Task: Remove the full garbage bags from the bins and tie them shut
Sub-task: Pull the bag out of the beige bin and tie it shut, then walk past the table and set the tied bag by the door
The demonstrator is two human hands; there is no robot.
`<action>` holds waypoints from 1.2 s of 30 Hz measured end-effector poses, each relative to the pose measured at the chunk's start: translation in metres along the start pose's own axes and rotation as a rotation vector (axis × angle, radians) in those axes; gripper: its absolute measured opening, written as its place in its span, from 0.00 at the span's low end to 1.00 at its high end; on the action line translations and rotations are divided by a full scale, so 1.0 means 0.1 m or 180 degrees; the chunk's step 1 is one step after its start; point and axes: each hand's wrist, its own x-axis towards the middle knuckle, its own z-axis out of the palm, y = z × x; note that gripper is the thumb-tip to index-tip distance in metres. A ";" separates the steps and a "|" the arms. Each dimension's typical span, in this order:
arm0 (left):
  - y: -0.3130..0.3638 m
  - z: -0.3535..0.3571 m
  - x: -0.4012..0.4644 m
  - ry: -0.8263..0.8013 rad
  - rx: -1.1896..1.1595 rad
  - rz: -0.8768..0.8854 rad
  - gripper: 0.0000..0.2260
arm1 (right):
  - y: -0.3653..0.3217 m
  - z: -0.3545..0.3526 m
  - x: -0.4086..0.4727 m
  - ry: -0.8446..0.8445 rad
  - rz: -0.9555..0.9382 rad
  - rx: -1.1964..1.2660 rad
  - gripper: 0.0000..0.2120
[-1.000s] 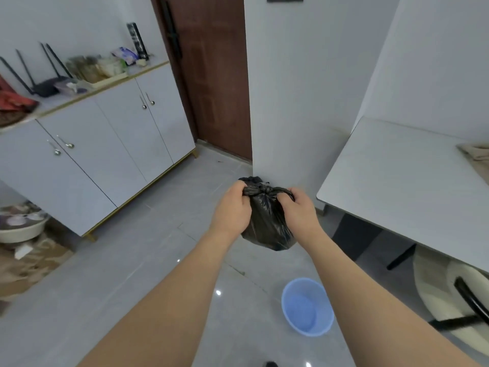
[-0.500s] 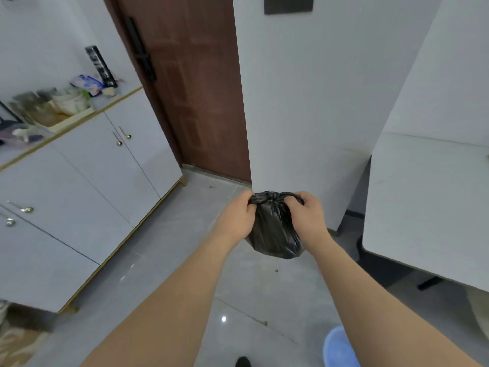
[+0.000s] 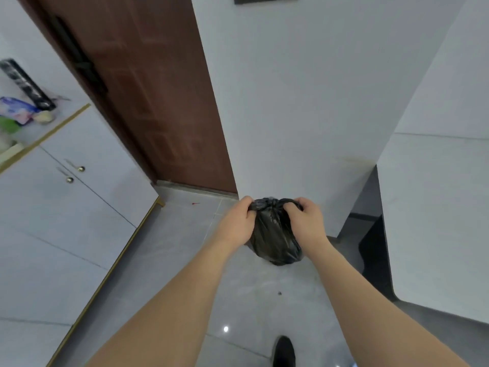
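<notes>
A small black garbage bag (image 3: 275, 239) hangs in the air in front of me, bulging at the bottom and gathered into a knot at its top. My left hand (image 3: 236, 225) pinches the bag's left top end, fingers curled round it. My right hand (image 3: 307, 221) grips the right top end the same way. Both hands sit close against the knot, one on each side. No bin shows in this view.
A white wall corner (image 3: 291, 115) stands just behind the bag, with a brown door (image 3: 148, 88) to its left. White cabinets (image 3: 66, 207) with cluttered top run along the left. A white table (image 3: 436, 221) is at the right. A dark shoe (image 3: 284, 350) is on the grey floor.
I have moved forward towards the wall and door with the bag held in both hands. The blue bin on the floor has dropped out of view behind me.
</notes>
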 end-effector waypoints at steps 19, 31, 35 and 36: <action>-3.00 3.59 2.51 -0.0752 -0.0342 0.0358 0.08 | 4.40 0.76 2.56 0.1215 0.0502 0.0011 0.05; -4.49 5.88 3.35 -0.0937 -0.0458 0.0393 0.06 | 6.91 0.49 3.77 0.0634 0.0257 -0.0969 0.14; -4.29 5.99 3.44 -0.0924 -0.0603 0.0204 0.06 | 6.82 0.19 3.85 0.0724 0.0220 -0.1044 0.13; -4.20 6.02 3.46 -0.0964 -0.0584 0.0253 0.06 | 6.79 0.11 3.88 0.0782 0.0210 -0.1078 0.13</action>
